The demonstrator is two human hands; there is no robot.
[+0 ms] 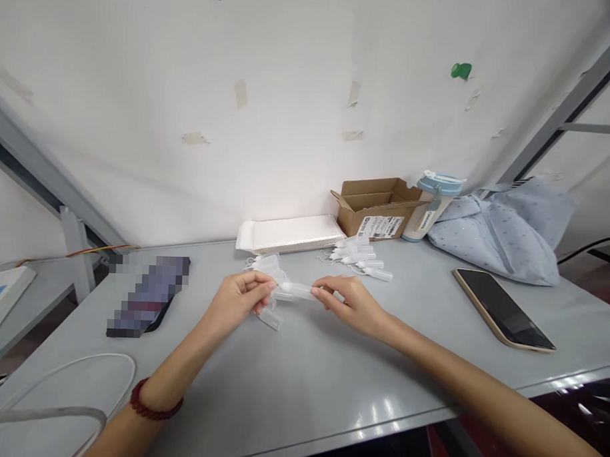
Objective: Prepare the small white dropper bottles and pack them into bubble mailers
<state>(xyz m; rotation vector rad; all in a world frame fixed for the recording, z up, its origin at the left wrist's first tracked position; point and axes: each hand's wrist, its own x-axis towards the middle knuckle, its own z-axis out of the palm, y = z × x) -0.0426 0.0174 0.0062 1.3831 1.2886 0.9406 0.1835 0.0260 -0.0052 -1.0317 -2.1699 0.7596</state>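
Observation:
My left hand point(240, 297) and my right hand point(347, 300) meet over the middle of the grey table point(299, 381). Between them they pinch a small clear plastic tube point(293, 291), the left at one end, the right at the other. The left fingers also hold a clear plastic bag point(269, 267). Another small clear piece point(270, 318) lies on the table just below the left hand. A heap of similar small white tubes point(361, 257) sits behind the right hand. A red bead bracelet point(151, 404) is on my left wrist.
A flat white packet point(289, 233) and an open cardboard box point(378, 206) stand by the wall. Beside the box are a light blue bottle point(430, 205) and a pale blue cloth bag point(510, 229). A phone point(502, 307) lies at right, a dark blurred object point(150, 295) at left, white cable point(69, 380) near left.

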